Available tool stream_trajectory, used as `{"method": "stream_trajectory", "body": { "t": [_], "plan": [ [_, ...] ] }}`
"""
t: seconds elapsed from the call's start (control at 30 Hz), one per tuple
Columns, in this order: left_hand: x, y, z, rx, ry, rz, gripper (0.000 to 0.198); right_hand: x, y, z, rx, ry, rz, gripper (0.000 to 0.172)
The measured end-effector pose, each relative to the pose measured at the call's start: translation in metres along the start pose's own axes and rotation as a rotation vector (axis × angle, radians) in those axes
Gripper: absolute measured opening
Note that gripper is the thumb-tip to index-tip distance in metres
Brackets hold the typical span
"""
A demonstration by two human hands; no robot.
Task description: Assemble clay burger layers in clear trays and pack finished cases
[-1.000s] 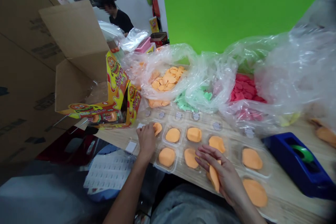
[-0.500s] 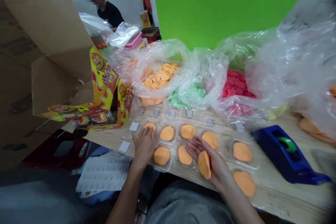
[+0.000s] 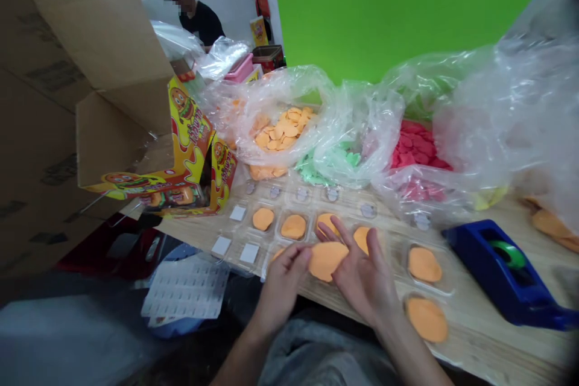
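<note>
My left hand (image 3: pixel 283 283) is closed, pinching the edge of a thin, soft-looking orange disc (image 3: pixel 328 261) between thumb and fingers. My right hand (image 3: pixel 364 277) lies open with its palm up and fingers spread; the disc's right edge rests against its palm. Under and around the hands stand clear plastic trays, several with a similar orange disc inside, such as one at the left (image 3: pixel 263 218) and one at the right (image 3: pixel 425 264). My hands partly cover the trays in the middle. White square labels (image 3: pixel 249 253) show in the trays at the left.
Behind the trays, open plastic bags hold orange discs (image 3: pixel 284 128), green pieces (image 3: pixel 332 160) and red pieces (image 3: pixel 417 146). A blue tape dispenser (image 3: pixel 502 277) stands right. An open carton (image 3: pixel 124 123) and printed burger display box (image 3: pixel 192 111) are left. A person (image 3: pixel 202 23) sits behind.
My left hand has left the disc in the far-left tray and moved right to pinch the disc that my right hand held. My right hand's fingers have spread. The view has shifted slightly.
</note>
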State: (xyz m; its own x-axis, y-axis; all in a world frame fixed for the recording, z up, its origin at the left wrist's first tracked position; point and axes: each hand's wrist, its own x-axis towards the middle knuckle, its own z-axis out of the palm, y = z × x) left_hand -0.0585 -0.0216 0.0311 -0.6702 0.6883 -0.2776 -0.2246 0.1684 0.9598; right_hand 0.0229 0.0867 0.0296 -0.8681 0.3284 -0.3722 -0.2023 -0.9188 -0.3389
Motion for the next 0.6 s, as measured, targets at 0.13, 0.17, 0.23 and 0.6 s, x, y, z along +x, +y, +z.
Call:
{"method": "stream_trajectory", "body": {
  "t": [0.13,0.17,0.23,0.6],
  "plan": [
    [0.005,0.0,-0.054,-0.13,0.321,0.011,0.028,-0.004,0.001,-0.011,-0.014,-0.008,0.034,0.052],
    [0.003,-0.003,-0.07,0.027,0.45,0.091,0.027,-0.006,0.001,-0.016,-0.019,-0.001,0.035,0.051],
    [-0.004,-0.013,-0.098,0.496,0.603,0.25,0.026,-0.008,-0.002,-0.024,-0.032,0.028,0.039,0.049],
    [-0.025,-0.074,-0.12,1.33,0.283,0.47,0.03,-0.016,-0.026,-0.041,-0.174,0.119,-0.029,0.045]
  ]
}}
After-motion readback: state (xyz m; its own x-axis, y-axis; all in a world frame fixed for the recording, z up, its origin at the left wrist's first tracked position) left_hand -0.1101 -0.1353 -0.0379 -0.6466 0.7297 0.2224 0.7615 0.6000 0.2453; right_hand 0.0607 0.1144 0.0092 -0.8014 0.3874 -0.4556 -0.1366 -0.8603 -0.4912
